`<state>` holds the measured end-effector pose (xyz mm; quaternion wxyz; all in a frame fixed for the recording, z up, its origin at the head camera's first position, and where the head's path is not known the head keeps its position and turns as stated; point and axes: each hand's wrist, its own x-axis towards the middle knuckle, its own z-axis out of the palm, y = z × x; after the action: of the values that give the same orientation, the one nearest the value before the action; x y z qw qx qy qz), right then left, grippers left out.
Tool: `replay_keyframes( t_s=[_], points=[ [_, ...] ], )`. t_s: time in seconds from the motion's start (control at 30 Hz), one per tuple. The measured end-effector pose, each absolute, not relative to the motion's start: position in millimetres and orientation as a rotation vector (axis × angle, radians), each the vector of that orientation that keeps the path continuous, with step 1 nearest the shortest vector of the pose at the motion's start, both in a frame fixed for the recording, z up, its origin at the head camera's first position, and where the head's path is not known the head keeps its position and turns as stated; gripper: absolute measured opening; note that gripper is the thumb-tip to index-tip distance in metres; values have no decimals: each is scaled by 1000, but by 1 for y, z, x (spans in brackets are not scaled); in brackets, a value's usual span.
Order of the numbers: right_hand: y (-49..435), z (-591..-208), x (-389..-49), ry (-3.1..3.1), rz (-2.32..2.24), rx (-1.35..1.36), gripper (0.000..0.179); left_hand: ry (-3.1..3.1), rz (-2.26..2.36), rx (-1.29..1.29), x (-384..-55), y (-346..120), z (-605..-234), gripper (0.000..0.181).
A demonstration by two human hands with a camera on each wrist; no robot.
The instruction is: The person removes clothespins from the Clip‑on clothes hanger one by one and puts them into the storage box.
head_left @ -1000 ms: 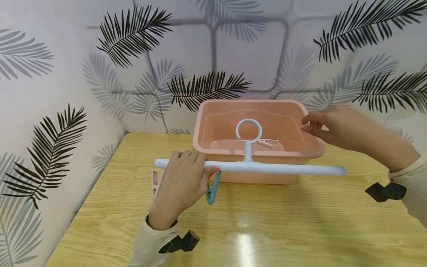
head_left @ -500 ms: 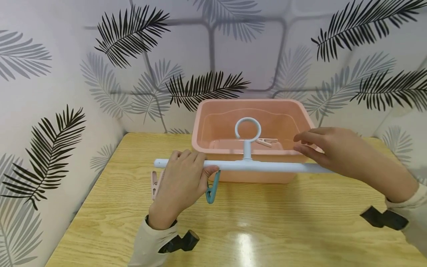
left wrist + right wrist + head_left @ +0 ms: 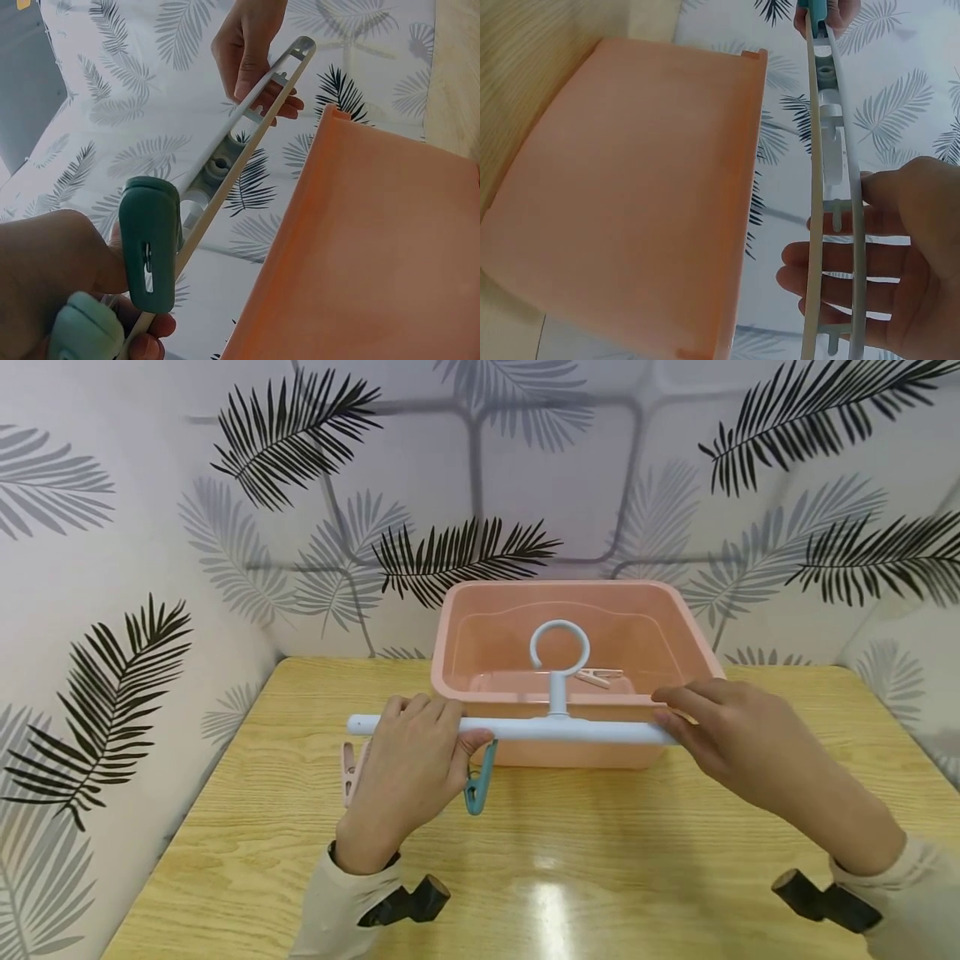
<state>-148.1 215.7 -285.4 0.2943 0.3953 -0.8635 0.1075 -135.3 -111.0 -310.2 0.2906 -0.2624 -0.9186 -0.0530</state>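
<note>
A pale blue-white clothes hanger (image 3: 570,729) with a ring-shaped hook (image 3: 559,625) is held level in front of a pink plastic basin (image 3: 487,689). My left hand (image 3: 412,752) grips its left part, thumb below the bar. Beside that thumb a teal clothespin (image 3: 477,781) hangs from the bar. A pink clothespin (image 3: 349,772) hangs at the left, partly hidden behind my hand. My right hand (image 3: 750,743) covers the right end. In the right wrist view its fingers (image 3: 847,259) extend nearly straight across the bar, and the thumb touches its edge.
Inside the basin lies a pale pink clothespin (image 3: 597,677). Basin and hands are over a wooden table (image 3: 585,877), which meets a leaf-patterned wall (image 3: 555,485) at the back and left.
My right hand has come down and left from over the basin's right rim to the hanger's right end. The left hand and its clothespins have stayed nearly still.
</note>
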Motion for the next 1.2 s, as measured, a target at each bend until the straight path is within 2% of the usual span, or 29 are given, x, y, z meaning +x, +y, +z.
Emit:
replay_keyframes(
  t_s=[0.4,0.63,0.93,1.2],
  points=[
    [202,-308,-128,-2302,258,808,64,-2463,-136,-677,-130,-115,-311,31],
    [207,-308,-129,-2298,222,766,65,-2450,-146,-688,-134,-111,-309,30],
    [212,-308,-135,-2247,157,829,57,-2415,-160,-688,-134,-108,-306,30],
    [210,-311,-134,-2339,193,740,65,-2399,-189,-681,-134,-108,-307,27]
  ],
)
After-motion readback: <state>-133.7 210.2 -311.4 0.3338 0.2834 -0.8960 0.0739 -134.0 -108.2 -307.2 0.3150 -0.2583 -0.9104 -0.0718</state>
